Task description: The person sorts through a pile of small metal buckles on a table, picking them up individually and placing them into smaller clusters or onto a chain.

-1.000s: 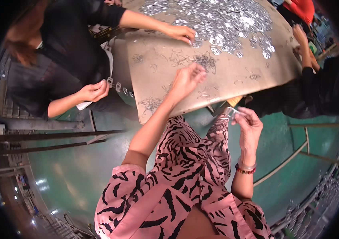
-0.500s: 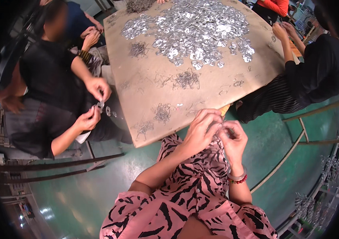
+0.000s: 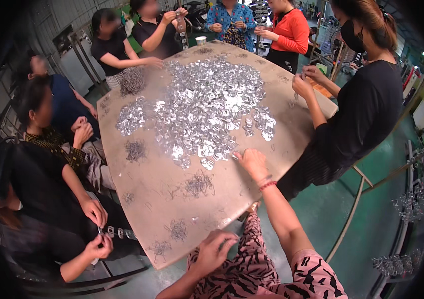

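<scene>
My right hand (image 3: 252,163) reaches over the table to the near right edge of a heap of small shiny metal pieces (image 3: 212,99). Its thumb is stretched out, apart from the other fingers, with a bright spot at its tip that may be a metal piece. The undersides of the fingers are hidden. Above my lap, by the table's near edge, my left hand (image 3: 215,251) is closed, fingers curled towards the thumb. Whatever it may hold is too small to make out. Between my hands lies a tangle of thin wire hooks (image 3: 198,184).
Brown paper-like material covers the table (image 3: 251,199). More wire bunches (image 3: 177,230) lie along its left side, with a dense wire pile (image 3: 133,80) farther back. Several people work around it; a person in black (image 3: 366,99) stands close on my right. A white cup (image 3: 201,40) stands far back.
My hands have parted: the right has gone forward to the metal heap, while the left has stayed back near my lap. The view has tilted up, showing more people.
</scene>
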Demonstrator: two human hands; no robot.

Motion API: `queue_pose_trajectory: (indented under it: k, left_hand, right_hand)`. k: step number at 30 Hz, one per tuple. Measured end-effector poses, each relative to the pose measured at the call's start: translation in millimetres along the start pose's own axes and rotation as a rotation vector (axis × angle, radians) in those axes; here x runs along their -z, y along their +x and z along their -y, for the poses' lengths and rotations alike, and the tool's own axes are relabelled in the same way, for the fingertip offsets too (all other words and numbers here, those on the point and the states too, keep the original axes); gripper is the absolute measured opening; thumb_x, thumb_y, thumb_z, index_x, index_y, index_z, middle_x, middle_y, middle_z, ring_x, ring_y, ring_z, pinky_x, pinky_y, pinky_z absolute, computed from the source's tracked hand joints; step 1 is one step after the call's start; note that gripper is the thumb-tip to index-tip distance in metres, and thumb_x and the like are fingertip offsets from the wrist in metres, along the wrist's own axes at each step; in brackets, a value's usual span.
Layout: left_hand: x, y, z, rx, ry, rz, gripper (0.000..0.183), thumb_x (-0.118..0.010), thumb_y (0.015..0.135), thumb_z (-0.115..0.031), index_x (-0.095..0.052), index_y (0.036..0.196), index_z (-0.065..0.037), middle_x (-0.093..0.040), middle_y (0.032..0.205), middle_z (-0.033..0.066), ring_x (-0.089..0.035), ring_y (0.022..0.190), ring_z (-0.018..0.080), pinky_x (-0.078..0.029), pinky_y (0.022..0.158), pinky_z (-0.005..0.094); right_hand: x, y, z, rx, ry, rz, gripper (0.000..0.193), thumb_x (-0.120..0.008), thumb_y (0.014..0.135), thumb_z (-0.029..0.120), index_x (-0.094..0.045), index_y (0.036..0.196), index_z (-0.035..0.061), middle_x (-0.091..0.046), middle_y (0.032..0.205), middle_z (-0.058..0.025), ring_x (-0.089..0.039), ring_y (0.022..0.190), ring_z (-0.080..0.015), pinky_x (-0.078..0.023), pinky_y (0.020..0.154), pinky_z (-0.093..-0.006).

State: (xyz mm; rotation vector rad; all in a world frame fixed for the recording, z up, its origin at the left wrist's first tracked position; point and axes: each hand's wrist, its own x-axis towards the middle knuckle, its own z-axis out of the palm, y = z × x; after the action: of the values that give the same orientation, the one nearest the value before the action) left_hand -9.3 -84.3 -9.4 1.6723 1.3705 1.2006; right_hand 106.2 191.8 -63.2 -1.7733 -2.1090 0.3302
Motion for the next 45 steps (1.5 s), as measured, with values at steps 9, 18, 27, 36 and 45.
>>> queue_pose_trajectory:
  k: [9,18,27,36,45]
  left_hand:
    - [9,-13,-1,0.028,0.002,-0.113,0.007,-0.060,0.083,-0.002,-0.059,0.090,0.000,-0.064,0.087,0.0097,-0.061,0.085,0.0223,-0.048,0.077,0.0305]
    - [14,-9,-4,-0.029,-0.077,-0.151,0.013,-0.052,0.089,-0.013,-0.054,0.097,-0.003,-0.057,0.088,0.0133,-0.058,0.082,0.0283,-0.045,0.074,0.0355]
    - [6,-14,-22,-0.098,0.075,-0.157,0.011,-0.055,0.086,-0.011,-0.054,0.090,-0.001,-0.056,0.084,0.0154,-0.054,0.079,0.0332,-0.043,0.072,0.0392]
    - [-12,-25,-1,0.002,0.221,-0.148,0.013,-0.061,0.082,-0.007,-0.056,0.092,-0.002,-0.060,0.088,0.0124,-0.057,0.081,0.0292,-0.045,0.072,0.0361]
    - [9,0,33,-0.003,0.128,-0.168,0.014,-0.061,0.079,-0.007,-0.058,0.092,-0.004,-0.058,0.090,0.0144,-0.055,0.086,0.0324,-0.044,0.077,0.0395]
  right_hand:
    - [-67,37,-1,0.163,0.302,-0.255,0.020,-0.069,0.067,0.013,-0.058,0.070,-0.0037,-0.059,0.061,-0.0187,-0.059,0.056,-0.0292,-0.044,0.052,-0.0379]
    - [53,-162,43,0.014,1.089,0.108,0.017,-0.063,0.078,-0.002,-0.062,0.094,-0.0044,-0.061,0.078,-0.0049,-0.056,0.070,-0.0093,-0.046,0.064,-0.0222]
    - [99,-240,57,0.088,1.253,-0.037,0.015,-0.060,0.078,-0.013,-0.062,0.091,-0.0074,-0.060,0.088,-0.0065,-0.057,0.071,-0.0086,-0.048,0.062,-0.0193]
    - [77,-252,33,-0.120,1.318,0.052,0.016,-0.063,0.077,-0.010,-0.063,0.092,-0.0084,-0.061,0.087,-0.0071,-0.061,0.063,-0.0092,-0.047,0.052,-0.0175]
    - [71,-242,29,-0.227,1.506,0.107,0.015,-0.063,0.076,-0.008,-0.062,0.090,-0.0037,-0.060,0.073,-0.0063,-0.059,0.058,-0.0115,-0.047,0.052,-0.0217]
